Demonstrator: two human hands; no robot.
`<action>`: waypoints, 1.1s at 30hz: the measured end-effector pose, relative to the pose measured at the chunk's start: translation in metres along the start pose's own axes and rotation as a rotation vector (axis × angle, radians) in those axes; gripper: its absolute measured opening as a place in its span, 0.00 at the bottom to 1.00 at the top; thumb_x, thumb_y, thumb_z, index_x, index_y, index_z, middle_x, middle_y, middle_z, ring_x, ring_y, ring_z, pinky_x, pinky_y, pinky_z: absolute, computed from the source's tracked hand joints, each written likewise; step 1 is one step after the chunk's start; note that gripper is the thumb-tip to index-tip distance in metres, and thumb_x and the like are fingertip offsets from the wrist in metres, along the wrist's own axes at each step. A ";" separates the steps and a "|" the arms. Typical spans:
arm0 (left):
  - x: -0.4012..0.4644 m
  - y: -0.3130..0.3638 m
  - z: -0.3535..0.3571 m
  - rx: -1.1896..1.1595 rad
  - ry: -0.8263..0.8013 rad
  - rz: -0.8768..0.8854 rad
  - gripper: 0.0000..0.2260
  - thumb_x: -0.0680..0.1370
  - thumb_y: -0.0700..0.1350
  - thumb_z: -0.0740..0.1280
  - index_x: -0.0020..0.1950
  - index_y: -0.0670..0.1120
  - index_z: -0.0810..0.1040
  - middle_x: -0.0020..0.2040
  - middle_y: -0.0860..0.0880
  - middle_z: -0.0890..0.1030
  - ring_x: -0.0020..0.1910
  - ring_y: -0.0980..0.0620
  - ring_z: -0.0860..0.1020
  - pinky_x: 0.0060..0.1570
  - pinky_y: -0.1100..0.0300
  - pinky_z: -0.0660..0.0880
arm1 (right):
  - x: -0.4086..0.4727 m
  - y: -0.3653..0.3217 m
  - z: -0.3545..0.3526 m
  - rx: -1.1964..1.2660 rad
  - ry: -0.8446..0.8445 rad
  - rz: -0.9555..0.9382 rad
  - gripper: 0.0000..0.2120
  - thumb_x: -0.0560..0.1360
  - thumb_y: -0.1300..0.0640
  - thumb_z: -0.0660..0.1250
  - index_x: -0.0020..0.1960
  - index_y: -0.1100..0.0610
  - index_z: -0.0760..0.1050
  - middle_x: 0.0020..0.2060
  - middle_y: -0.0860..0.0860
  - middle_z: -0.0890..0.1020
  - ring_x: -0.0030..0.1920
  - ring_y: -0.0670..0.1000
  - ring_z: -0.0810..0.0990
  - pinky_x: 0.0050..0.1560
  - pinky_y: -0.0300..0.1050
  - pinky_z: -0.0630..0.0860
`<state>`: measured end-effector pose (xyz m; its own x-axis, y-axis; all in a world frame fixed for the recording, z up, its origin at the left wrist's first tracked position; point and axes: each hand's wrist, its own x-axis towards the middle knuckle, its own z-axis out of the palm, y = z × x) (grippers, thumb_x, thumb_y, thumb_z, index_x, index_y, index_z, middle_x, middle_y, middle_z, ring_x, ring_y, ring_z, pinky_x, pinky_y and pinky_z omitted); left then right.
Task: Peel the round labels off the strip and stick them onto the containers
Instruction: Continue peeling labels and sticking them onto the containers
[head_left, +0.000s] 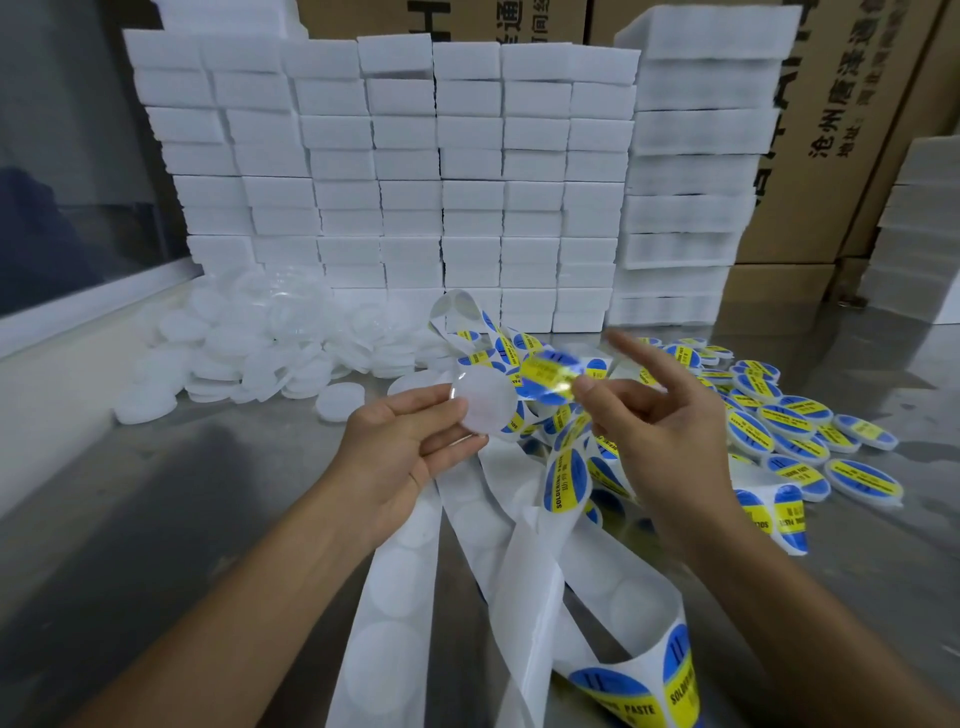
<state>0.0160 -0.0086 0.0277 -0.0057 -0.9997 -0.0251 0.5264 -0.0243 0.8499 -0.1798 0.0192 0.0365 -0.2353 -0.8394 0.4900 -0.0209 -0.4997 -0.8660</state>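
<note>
My left hand (402, 447) holds a round clear plastic container (483, 402) by its lower edge, flat face up. My right hand (657, 415) pinches a peeled round blue-and-yellow label (550, 376) between thumb and fingers, just right of the container and slightly above it; the label is blurred. A long white backing strip (519, 566) with empty round spots and some labels still on it runs across the metal table (156, 545) below my hands. Its curled end carries a label (631, 691) at the bottom.
A heap of unlabelled white containers (249, 353) lies at the left rear. Several labelled containers (795, 431) are spread at the right. Stacks of white foam blocks (441, 182) and cardboard boxes (831, 130) stand behind.
</note>
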 end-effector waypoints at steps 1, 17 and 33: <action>-0.001 -0.001 0.001 0.003 -0.009 -0.003 0.08 0.71 0.31 0.70 0.49 0.36 0.79 0.43 0.38 0.85 0.42 0.42 0.85 0.37 0.55 0.81 | -0.001 0.000 0.000 0.013 -0.027 0.017 0.20 0.72 0.60 0.74 0.61 0.46 0.76 0.35 0.49 0.86 0.32 0.42 0.80 0.37 0.34 0.77; -0.010 -0.002 0.011 0.056 -0.168 -0.009 0.21 0.65 0.37 0.72 0.56 0.33 0.79 0.49 0.38 0.84 0.47 0.44 0.85 0.40 0.59 0.81 | -0.008 -0.001 0.008 0.006 -0.148 -0.003 0.14 0.72 0.64 0.74 0.53 0.54 0.75 0.33 0.52 0.85 0.30 0.46 0.83 0.33 0.33 0.76; -0.013 0.000 0.011 0.070 -0.144 -0.007 0.23 0.63 0.37 0.74 0.56 0.33 0.78 0.48 0.38 0.85 0.48 0.42 0.84 0.40 0.58 0.81 | -0.008 0.001 0.008 0.004 -0.165 -0.009 0.13 0.72 0.65 0.74 0.51 0.54 0.75 0.33 0.52 0.85 0.32 0.47 0.84 0.33 0.33 0.77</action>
<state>0.0063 0.0042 0.0337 -0.1336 -0.9902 0.0407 0.4658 -0.0265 0.8845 -0.1706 0.0233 0.0325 -0.0723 -0.8585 0.5076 -0.0185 -0.5077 -0.8613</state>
